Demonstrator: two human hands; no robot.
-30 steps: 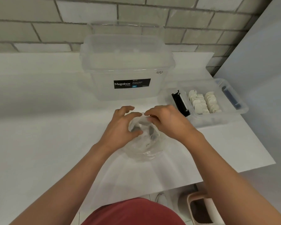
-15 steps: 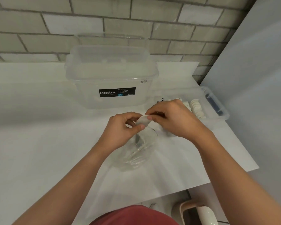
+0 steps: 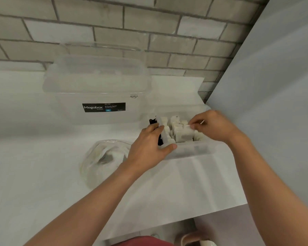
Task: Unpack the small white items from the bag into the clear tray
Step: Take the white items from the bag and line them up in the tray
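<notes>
The clear plastic bag [image 3: 103, 157] lies on the white table, left of my hands, with white items still inside it. The clear tray [image 3: 190, 150] stands at the table's right end and holds rows of small white items [image 3: 178, 132]. My right hand [image 3: 213, 126] is over the tray and pinches one small white item [image 3: 189, 126] just above the rows. My left hand [image 3: 149, 148] grips the tray's near left corner, thumb along the front rim and fingers by its black handle [image 3: 154, 122].
A large lidded clear storage box [image 3: 96, 89] labelled Megabox stands behind the bag against the brick wall. A grey panel [image 3: 274, 103] rises right beside the tray. The table's front edge runs close below my forearms, with a beige bin [image 3: 194, 240] on the floor.
Both hands left the bag. The right hand carried a white item rightward to the tray, and the left hand moved over to hold the tray's corner. The camera turned right.
</notes>
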